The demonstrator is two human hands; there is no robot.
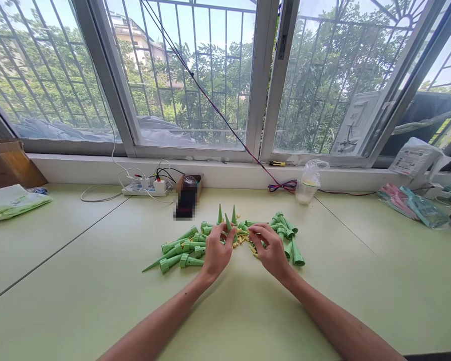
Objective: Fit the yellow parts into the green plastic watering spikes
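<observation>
Bare forearms [165,316] reach in from the near edge, left and right, converging toward the middle of the table. Tabletop [78,301]: pale green, thin seams running across it at left and right. Windows [195,75]: along the far side, bars and trees outside. Cardboard box [7,165]: far left. Left heap of green cones [173,248]: ribbed collars, lying at mixed angles beside the left hand. Right heap of green cones [287,233]: beside and beyond the right hand. Power strip [145,188]: far side, left of centre, plugs fitted. Left hand [218,253]: thumb and fingers pinching one green cone [228,222], its tip up and slightly tilted; two upright cones [220,214] stand close by. Right hand [272,253]: thumb and forefinger tips close together; cannot tell whether they pinch anything. Small yellow pieces [242,240]: scattered on the tabletop between the hands.
</observation>
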